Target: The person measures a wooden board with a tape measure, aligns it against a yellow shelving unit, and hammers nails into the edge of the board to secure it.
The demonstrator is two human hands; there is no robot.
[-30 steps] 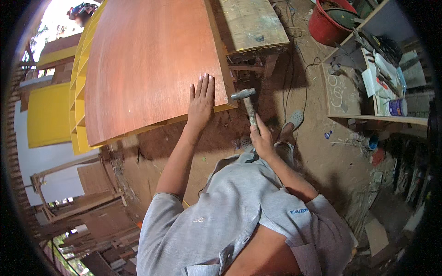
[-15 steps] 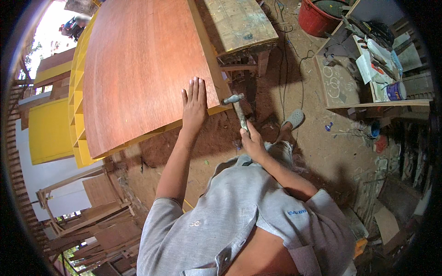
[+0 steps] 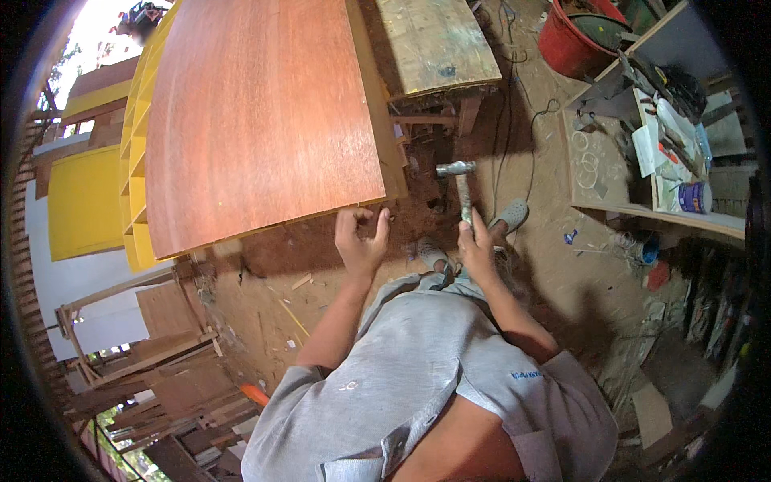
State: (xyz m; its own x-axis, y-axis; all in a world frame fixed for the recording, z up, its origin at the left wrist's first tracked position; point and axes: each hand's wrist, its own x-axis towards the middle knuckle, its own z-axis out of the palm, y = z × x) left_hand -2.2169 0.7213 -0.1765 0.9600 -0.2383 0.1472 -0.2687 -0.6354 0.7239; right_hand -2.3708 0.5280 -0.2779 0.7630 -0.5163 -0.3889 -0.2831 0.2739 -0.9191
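A large reddish-brown plywood panel (image 3: 265,120) lies over a yellow slatted frame (image 3: 138,169). Just off the panel's near right corner is my left hand (image 3: 361,247), its fingers curled and its thumb standing apart from them. Nothing can be made out in that hand; whether its fingertips touch the panel edge is unclear. My right hand (image 3: 477,245) grips a hammer (image 3: 463,191) by the lower handle. The hammer's metal head points up and hangs to the right of the panel corner, apart from the wood.
Beyond the panel stands a worn wooden workbench (image 3: 434,48). A red bucket (image 3: 566,44) is at the far right, near an open wooden cabinet (image 3: 590,165) with tools and a purple can (image 3: 691,197). Cables (image 3: 514,104) trail over the floor. Scrap boards (image 3: 185,386) lie at lower left.
My left hand has left the panel's surface, come back past its near edge and curled its fingers. The hammer, still in my right hand, has shifted right, away from the corner.
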